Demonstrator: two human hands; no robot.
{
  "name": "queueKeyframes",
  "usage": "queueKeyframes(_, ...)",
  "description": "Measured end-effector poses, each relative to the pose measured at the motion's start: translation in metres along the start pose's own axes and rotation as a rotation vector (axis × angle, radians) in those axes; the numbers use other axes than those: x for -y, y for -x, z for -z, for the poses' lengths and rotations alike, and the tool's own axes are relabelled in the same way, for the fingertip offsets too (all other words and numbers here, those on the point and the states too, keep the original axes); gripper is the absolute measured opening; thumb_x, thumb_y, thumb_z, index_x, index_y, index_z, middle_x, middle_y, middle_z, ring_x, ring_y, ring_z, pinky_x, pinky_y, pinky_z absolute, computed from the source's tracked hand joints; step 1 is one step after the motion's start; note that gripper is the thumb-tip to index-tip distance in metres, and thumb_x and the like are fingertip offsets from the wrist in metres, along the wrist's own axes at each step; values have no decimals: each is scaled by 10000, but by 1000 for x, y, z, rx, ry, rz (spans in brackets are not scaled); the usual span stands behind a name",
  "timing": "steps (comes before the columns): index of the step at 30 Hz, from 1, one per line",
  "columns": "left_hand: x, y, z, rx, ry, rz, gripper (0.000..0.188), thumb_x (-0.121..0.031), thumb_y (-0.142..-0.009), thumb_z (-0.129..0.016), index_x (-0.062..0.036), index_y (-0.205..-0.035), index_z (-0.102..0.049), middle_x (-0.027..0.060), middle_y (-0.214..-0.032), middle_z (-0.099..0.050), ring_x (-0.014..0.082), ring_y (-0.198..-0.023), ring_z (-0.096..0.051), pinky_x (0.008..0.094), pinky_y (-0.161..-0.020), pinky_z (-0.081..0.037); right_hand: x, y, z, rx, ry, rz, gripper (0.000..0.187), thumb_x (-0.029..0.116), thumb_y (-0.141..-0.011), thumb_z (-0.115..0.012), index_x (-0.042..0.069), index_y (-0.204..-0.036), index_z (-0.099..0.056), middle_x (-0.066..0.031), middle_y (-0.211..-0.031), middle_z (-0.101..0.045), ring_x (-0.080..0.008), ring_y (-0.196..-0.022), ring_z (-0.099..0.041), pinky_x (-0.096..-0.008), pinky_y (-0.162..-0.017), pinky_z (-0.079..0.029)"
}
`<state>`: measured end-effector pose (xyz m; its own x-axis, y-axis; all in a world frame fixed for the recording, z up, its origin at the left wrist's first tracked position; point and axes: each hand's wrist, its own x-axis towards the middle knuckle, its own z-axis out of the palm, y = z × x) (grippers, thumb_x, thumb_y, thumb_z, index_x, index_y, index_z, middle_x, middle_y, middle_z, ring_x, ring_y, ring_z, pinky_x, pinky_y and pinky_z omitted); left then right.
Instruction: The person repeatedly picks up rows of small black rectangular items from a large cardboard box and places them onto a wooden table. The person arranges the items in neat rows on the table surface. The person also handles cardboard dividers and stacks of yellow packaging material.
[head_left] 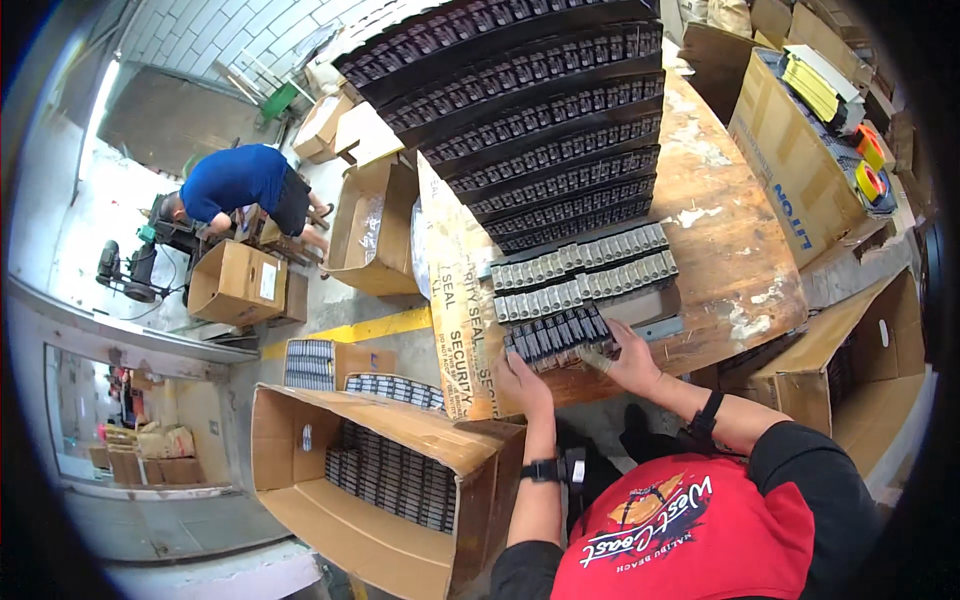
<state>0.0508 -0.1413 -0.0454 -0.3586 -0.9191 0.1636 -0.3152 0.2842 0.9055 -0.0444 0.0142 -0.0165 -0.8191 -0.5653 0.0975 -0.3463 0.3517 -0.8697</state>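
A row of small black-and-white packs (pixel 556 336) is squeezed between my two hands at the table's near edge. My left hand (pixel 523 383) closes on its left end, and my right hand (pixel 632 362) closes on its right end. Just beyond lie two rows of small silver-grey packs (pixel 585 272) on a low support. Behind them rises a tall stack of black trays (pixel 540 115), each filled with similar small packs. All of this rests on a worn wooden table (pixel 735 215).
An open carton (pixel 310 520) filled with dark packs stands below left. Another open carton (pixel 880 385) is at right, near a large box (pixel 770 150) topped with tape rolls. Printed tape covers the table's left side. A person in blue (pixel 240 185) bends over a machine farther left.
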Motion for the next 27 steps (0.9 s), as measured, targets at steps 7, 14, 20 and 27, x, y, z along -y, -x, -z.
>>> queueKeyframes(7,-3,-14,-18,15,-136,15,348,-227,-931,-396,80,-897,-556,249,-831,-564,390,-783,-519,447,-722,-393,-9,-10,7,39,150,13,560,348,-745,-688,-31,-1125,-528,-227,-986,-582,-379,-867,-589,-413,-728,-497)
queueKeyframes(14,-18,-40,-24,182,-257,26,413,-303,-949,-368,72,-1031,-519,259,-989,-566,406,-926,-524,434,-804,-398,-22,-34,2,228,299,-183,429,400,-794,-624,-5,-918,-557,-226,-845,-603,-395,-766,-595,-442,-677,-491)
queueKeyframes(20,13,-83,-44,387,-299,142,560,-385,-951,-329,90,-1239,-400,295,-1267,-421,449,-1105,-456,437,-951,-365,-20,-66,-16,351,343,-305,482,417,-862,-510,-61,-899,-565,-275,-902,-590,-402,-854,-597,-471,-758,-479)
queueKeyframes(27,40,-87,-43,505,-747,-43,453,-293,-964,-344,87,-1155,-501,276,-1164,-524,393,-1101,-479,400,-949,-360,-10,-63,-14,398,257,-434,520,307,-845,-507,-159,-1056,-414,-302,-955,-579,-387,-900,-609,-438,-786,-495)
